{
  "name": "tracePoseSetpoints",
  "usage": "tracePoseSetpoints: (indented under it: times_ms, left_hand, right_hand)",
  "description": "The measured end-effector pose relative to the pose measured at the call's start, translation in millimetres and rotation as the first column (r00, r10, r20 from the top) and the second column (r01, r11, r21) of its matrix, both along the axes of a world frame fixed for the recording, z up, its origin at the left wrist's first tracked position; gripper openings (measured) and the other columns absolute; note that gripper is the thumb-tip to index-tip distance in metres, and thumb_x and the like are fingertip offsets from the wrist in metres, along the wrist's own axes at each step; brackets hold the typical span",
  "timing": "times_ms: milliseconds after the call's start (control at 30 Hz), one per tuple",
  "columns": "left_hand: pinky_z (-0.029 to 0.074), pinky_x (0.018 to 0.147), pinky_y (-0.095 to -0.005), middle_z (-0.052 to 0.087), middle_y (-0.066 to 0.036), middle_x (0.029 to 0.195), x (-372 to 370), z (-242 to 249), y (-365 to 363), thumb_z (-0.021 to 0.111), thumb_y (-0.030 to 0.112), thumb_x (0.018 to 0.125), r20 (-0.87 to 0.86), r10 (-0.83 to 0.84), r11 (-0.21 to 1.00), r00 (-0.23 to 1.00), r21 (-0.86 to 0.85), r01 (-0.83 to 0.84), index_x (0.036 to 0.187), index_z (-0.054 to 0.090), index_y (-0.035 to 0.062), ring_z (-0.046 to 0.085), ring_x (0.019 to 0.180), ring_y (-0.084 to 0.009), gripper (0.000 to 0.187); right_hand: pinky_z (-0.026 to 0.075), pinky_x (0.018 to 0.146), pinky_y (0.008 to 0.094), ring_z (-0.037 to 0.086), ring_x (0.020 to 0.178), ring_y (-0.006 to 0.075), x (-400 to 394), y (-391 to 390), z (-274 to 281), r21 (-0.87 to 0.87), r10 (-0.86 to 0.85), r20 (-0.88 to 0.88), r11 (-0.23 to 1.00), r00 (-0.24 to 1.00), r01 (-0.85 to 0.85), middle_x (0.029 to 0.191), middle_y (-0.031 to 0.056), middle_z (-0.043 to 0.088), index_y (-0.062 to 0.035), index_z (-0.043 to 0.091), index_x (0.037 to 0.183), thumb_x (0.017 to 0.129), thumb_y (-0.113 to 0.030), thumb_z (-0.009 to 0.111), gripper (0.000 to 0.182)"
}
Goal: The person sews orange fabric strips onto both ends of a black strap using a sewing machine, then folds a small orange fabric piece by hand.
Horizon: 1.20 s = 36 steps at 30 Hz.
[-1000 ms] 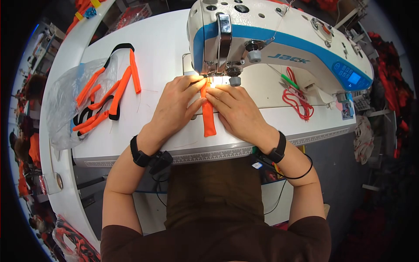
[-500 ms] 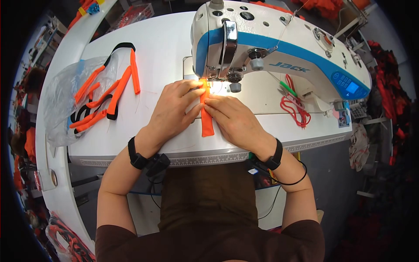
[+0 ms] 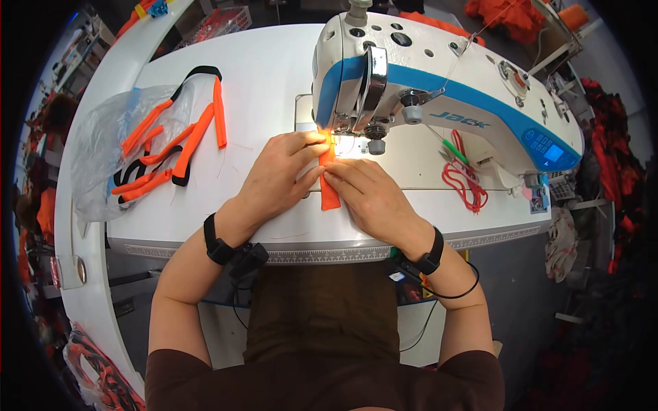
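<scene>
An orange fabric strip (image 3: 330,193) lies on the bed of a white and blue sewing machine (image 3: 439,103), its far end under the lit needle area. My left hand (image 3: 282,168) presses on the strip from the left, fingertips close to the presser foot. From the right, my right hand (image 3: 367,193) has its thumb and fingers together on the strip, a little nearer to me. The strip's near end hangs free between my hands, flat on the table. The needle itself is too small to make out.
Orange and black straps (image 3: 199,133) lie at the left, partly on a clear plastic bag (image 3: 92,178). Green-handled snips (image 3: 455,152) and a red cord (image 3: 473,195) rest right of my hands. A ruler strip (image 3: 329,254) runs along the table's front edge.
The strip has gone slightly farther under the machine, with less of it showing toward me. Both hands remain on it. The whole view has shifted slightly.
</scene>
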State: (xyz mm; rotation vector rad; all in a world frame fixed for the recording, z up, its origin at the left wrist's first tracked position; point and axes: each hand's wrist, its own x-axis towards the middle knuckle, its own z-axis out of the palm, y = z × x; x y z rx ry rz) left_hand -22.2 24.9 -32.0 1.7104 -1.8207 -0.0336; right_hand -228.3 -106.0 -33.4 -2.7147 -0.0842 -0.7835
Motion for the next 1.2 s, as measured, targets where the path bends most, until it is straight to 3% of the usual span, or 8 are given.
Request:
tracePoseSetpoints:
  times_ms: [400, 767, 867, 933, 1033, 1200]
  left_hand:
    - [0.048, 0.112, -0.0462, 0.069, -0.014, 0.139, 0.2, 0.1, -3.6, 0.075, 0.011, 0.093, 0.012, -0.003, 0.999, 1.000, -0.049, 0.003, 0.131, 0.070, 0.0024, 0.063, 0.129, -0.0339, 0.039]
    - [0.041, 0.119, -0.0471, 0.064, -0.014, 0.148, 4.7, -3.1, -3.9, 0.074, 0.019, 0.100, -0.022, -0.007, 1.000, 1.000, 0.020, 0.008, 0.141, 0.066, 0.0037, 0.056, 0.139, -0.0372, 0.044]
    - [0.046, 0.114, -0.0477, 0.067, -0.015, 0.142, 2.1, -2.6, -4.7, 0.076, 0.016, 0.096, -0.004, 0.005, 0.999, 1.000, -0.047, -0.005, 0.133, 0.068, 0.0018, 0.061, 0.135, -0.0353, 0.041]
    - [0.045, 0.115, -0.0478, 0.066, -0.015, 0.142, 2.2, -2.0, -4.7, 0.076, 0.016, 0.096, 0.003, 0.006, 0.999, 1.000, -0.042, -0.006, 0.134, 0.068, 0.0018, 0.060, 0.135, -0.0354, 0.041]
    - [0.044, 0.115, -0.0479, 0.066, -0.016, 0.142, -0.3, -0.2, -4.3, 0.076, 0.017, 0.095, 0.012, 0.018, 0.999, 1.000, -0.035, -0.018, 0.134, 0.067, 0.0019, 0.060, 0.136, -0.0354, 0.043]
    - [0.041, 0.118, -0.0474, 0.063, -0.013, 0.145, -1.7, -3.0, -4.3, 0.079, 0.019, 0.095, -0.002, 0.029, 0.999, 1.000, -0.030, -0.029, 0.140, 0.065, 0.0051, 0.057, 0.138, -0.0364, 0.049]
  right_hand:
    - [0.055, 0.102, 0.0444, 0.067, 0.118, 0.0342, 0.3, 0.2, 1.8, 0.017, 0.006, -0.028, 1.000, 1.000, -0.005, 0.131, 0.0171, 0.069, 0.0061, 0.072, 0.126, 0.083, 0.002, 0.071, 0.042]
    - [0.052, 0.105, 0.0411, 0.064, 0.118, 0.0297, -0.3, 1.2, 1.6, 0.013, 0.007, -0.037, 1.000, 0.999, -0.006, 0.132, 0.0142, 0.067, 0.0054, 0.070, 0.128, 0.086, 0.000, 0.067, 0.043]
    - [0.052, 0.104, 0.0417, 0.065, 0.115, 0.0305, -1.3, 0.8, 1.3, 0.030, 0.007, -0.027, 1.000, 1.000, -0.007, 0.129, 0.0145, 0.068, 0.0045, 0.072, 0.126, 0.085, 0.000, 0.068, 0.041]
    - [0.053, 0.102, 0.0424, 0.066, 0.113, 0.0310, -3.0, 0.2, -1.1, 0.104, -0.016, -0.008, 0.994, 1.000, 0.017, 0.123, 0.0134, 0.070, 0.0031, 0.073, 0.122, 0.084, 0.001, 0.069, 0.038]
    - [0.053, 0.098, 0.0427, 0.066, 0.108, 0.0308, -2.1, -0.8, 2.5, 0.057, -0.057, 0.028, 0.997, 0.998, 0.055, 0.117, 0.0120, 0.071, 0.0024, 0.075, 0.118, 0.083, 0.002, 0.071, 0.035]
    - [0.055, 0.094, 0.0439, 0.068, 0.104, 0.0316, -2.3, 1.6, 5.0, 0.060, 0.016, -0.002, 0.998, 1.000, -0.016, 0.114, 0.0129, 0.072, 0.0029, 0.075, 0.115, 0.081, 0.007, 0.071, 0.035]
